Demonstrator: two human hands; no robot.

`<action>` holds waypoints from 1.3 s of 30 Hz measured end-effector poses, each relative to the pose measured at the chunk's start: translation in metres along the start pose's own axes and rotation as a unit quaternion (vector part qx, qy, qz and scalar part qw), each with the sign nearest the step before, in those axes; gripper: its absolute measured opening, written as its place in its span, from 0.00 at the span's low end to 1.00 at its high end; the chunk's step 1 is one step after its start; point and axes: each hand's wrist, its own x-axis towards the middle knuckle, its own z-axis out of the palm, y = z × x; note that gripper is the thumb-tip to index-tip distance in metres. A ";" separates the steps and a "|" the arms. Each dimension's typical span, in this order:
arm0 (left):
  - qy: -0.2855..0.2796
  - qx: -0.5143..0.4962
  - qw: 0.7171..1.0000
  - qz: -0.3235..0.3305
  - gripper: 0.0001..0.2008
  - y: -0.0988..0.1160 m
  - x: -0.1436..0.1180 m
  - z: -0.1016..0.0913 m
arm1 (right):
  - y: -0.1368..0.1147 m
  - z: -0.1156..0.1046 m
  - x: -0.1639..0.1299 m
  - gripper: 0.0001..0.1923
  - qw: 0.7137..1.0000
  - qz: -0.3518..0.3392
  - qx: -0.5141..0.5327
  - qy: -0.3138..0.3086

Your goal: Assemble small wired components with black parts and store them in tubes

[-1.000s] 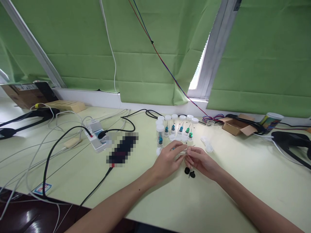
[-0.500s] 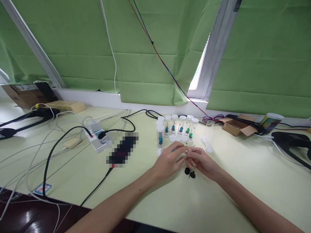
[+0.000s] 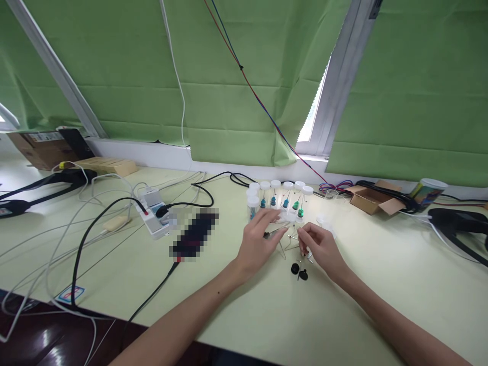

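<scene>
My left hand [image 3: 260,238] is above the table with its thumb and fingers spread, holding nothing that I can see. A dark-ended thin tool [image 3: 271,234] lies partly hidden under it. My right hand [image 3: 321,250] is closed in a pinch, and a thin metal pin [image 3: 293,237] sticks out at its fingertips. Thin bent wires [image 3: 282,250] lie between the hands. Small metal parts [image 3: 309,257] are beside my right fingers. Nearer me lie a black round knob [image 3: 295,268] and a black disc-shaped piece [image 3: 303,275]. Behind my hands stand white-capped clear vials [image 3: 285,195] containing blue and green needle-like tips.
Clear plastic lids [image 3: 325,222] lie right of the vials. A power strip [image 3: 152,218], a blurred-out dark device [image 3: 194,234] and tangled cables occupy the left. An open cardboard box [image 3: 368,199] and a printed can [image 3: 429,190] stand at the back right.
My hands, together before, have moved apart. My left fingers have spread and moved up and left, uncovering thin wires between the hands. My right hand stays pinched, slightly to the right.
</scene>
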 end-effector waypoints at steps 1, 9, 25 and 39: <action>0.022 0.003 1.000 -0.016 0.14 0.001 0.001 -0.001 | 0.000 0.000 -0.001 0.16 0.998 -0.033 -0.050 0.021; 0.093 -0.034 0.989 -0.107 0.12 0.006 0.002 0.000 | 0.013 -0.001 0.002 0.03 0.966 -0.111 -0.229 0.045; 0.080 -0.067 0.969 -0.225 0.16 0.011 0.001 -0.001 | 0.025 -0.007 0.007 0.05 0.941 -0.058 -0.333 -0.006; 0.074 -0.080 0.965 -0.240 0.14 0.014 0.001 0.000 | 0.024 -0.007 0.007 0.06 0.924 -0.046 -0.378 -0.036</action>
